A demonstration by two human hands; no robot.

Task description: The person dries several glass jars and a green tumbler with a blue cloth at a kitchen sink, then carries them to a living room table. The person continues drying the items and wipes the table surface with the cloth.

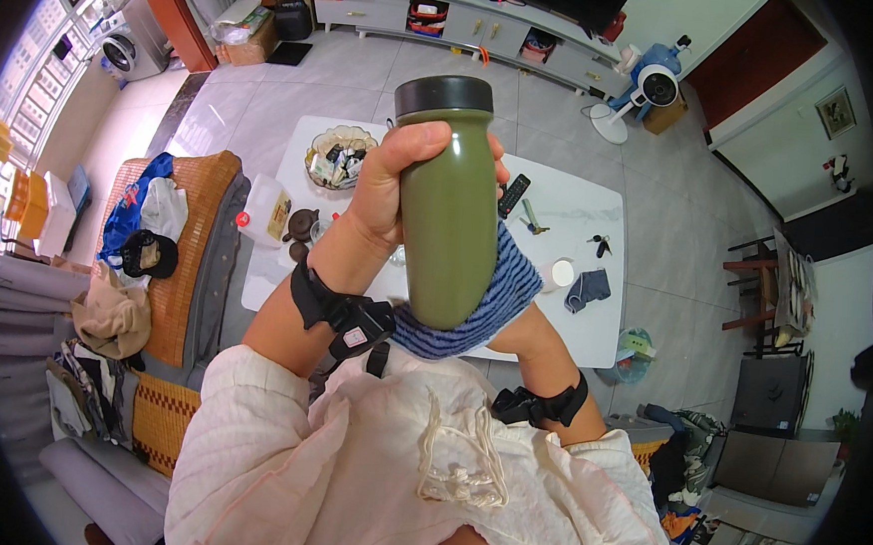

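Note:
My left hand [388,176] is wrapped around the upper part of an olive-green bottle [451,221] with a black lid [444,95]. The bottle is held up above the white marble-look coffee table [583,199], its base tilted towards me. A blue striped cloth [515,277] lies against the bottle's lower right side and passes under its base. Behind that cloth is my right hand [513,336], holding it to the bottle; the fingers are hidden and only the wrist end shows. Both forearms wear black straps.
On the table are a glass bowl of small items [338,158], a plastic jug [266,210], a brown teapot [303,225], a remote control [514,195], a white cup [559,273], a folded dark cloth [588,289] and keys [601,245]. A mat-covered seat [205,258] stands left; a fan [654,87] stands far right.

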